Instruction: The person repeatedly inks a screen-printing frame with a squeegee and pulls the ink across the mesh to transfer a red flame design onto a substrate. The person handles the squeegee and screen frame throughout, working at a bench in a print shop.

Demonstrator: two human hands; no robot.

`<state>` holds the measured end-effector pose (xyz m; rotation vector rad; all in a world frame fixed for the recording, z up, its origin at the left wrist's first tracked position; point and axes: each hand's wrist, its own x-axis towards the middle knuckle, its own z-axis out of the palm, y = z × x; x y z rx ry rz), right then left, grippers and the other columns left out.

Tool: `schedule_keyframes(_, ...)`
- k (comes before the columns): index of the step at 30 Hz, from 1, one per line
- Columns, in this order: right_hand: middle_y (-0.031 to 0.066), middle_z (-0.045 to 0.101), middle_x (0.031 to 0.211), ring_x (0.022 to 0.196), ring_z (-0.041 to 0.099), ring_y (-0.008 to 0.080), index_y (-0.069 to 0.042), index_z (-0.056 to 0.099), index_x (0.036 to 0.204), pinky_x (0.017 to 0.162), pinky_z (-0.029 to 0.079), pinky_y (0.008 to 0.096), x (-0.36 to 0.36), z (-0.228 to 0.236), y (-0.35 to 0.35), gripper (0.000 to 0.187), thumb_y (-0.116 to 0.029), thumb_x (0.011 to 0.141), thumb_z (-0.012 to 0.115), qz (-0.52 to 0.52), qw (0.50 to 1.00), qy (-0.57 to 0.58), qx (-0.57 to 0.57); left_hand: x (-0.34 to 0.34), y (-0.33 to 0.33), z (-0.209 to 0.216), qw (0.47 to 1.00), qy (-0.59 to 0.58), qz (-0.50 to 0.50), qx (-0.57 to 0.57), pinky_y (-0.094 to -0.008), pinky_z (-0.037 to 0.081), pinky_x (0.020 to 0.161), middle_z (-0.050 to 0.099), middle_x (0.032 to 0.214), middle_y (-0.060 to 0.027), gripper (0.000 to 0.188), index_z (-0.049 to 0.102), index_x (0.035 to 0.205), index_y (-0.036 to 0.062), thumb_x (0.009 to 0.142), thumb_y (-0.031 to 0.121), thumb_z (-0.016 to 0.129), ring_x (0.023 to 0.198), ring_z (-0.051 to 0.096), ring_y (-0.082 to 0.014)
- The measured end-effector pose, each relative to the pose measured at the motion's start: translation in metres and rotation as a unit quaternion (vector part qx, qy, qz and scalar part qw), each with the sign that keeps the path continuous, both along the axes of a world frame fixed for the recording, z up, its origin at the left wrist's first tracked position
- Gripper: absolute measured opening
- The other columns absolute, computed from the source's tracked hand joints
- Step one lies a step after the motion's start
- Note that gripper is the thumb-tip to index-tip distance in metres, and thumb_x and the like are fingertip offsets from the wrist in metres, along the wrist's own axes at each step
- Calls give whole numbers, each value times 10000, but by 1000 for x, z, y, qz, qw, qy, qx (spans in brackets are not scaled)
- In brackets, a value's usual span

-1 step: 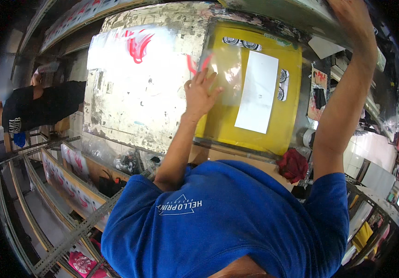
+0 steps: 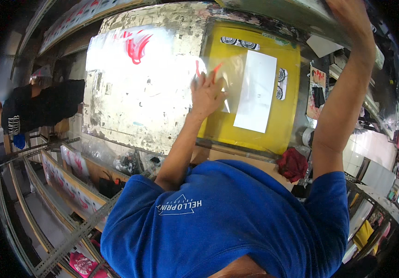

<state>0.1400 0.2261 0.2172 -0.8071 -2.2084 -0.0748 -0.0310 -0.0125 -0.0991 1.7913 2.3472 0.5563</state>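
My left hand (image 2: 206, 96) is open, its fingers spread over a clear plastic film (image 2: 232, 74) with red marks. The film overlaps the left part of a yellow screen-printing mesh (image 2: 282, 134). On the mesh lies a white paper strip (image 2: 255, 92); pieces with black wheel pictures (image 2: 240, 43) sit above and to its right. My right hand (image 2: 350, 18) is raised at the top right, by the end of a grey frame bar (image 2: 292, 18); its fingers are mostly hidden. Left of the film, a red flame-like print (image 2: 137, 48) shows on a shiny sheet.
A worn, paint-flecked board (image 2: 130, 111) spreads to the left. A dark red cloth (image 2: 293, 165) lies at the mesh's near right corner. Racks with printed sheets (image 2: 72, 185) stand at the lower left. Another person in a black shirt (image 2: 46, 104) is at the far left.
My left hand has moved a little to the right, and the film's red marks have shifted right with it. My right hand stays nearly where it was.
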Motion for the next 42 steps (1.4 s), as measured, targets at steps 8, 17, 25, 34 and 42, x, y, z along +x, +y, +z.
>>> schedule_keyframes(8, 193, 712, 1110, 1045, 664, 323, -40, 732, 1120, 952, 505, 383, 1, 4, 10, 361, -237, 820, 695, 1, 999, -1, -48, 32, 59, -34, 996, -33, -86, 16, -643, 171, 1146, 318, 1599, -118, 616, 560, 1393, 208, 855, 477, 694, 1480, 224, -430)
schedule_keyframes(17, 191, 729, 1044, 988, 678, 303, -41, 740, 1097, 899, 521, 366, 0, 4, -7, 342, -239, 823, 689, 33, 999, -20, -10, 41, 83, -44, 990, -29, -96, 95, -657, 214, 1106, 380, 1536, -161, 614, 586, 1336, 138, 814, 416, 751, 1425, 299, -445)
schedule_keyframes(25, 180, 736, 1028, 920, 683, 294, -33, 746, 1092, 871, 524, 374, 1, 6, 6, 356, -258, 826, 673, 41, 995, -4, -94, 45, 89, -44, 996, 4, -81, 41, -692, 172, 1103, 348, 1566, -148, 634, 549, 1404, 177, 863, 478, 687, 1470, 217, -425)
schedule_keyframes(34, 153, 748, 944, 832, 686, 264, -42, 755, 1074, 791, 530, 349, 1, 6, -2, 334, -248, 819, 688, 37, 991, -18, -128, 49, 91, -46, 997, 7, -66, 26, -719, 160, 1074, 321, 1576, -137, 650, 548, 1414, 190, 860, 503, 683, 1479, 195, -422)
schedule_keyframes(42, 202, 735, 937, 801, 694, 291, -30, 733, 1109, 755, 529, 357, 6, -8, 1, 374, -226, 795, 684, 69, 995, 7, -77, 52, 95, -46, 995, -6, -72, 65, -717, 216, 1054, 375, 1521, -146, 639, 569, 1378, 161, 834, 461, 720, 1453, 225, -445)
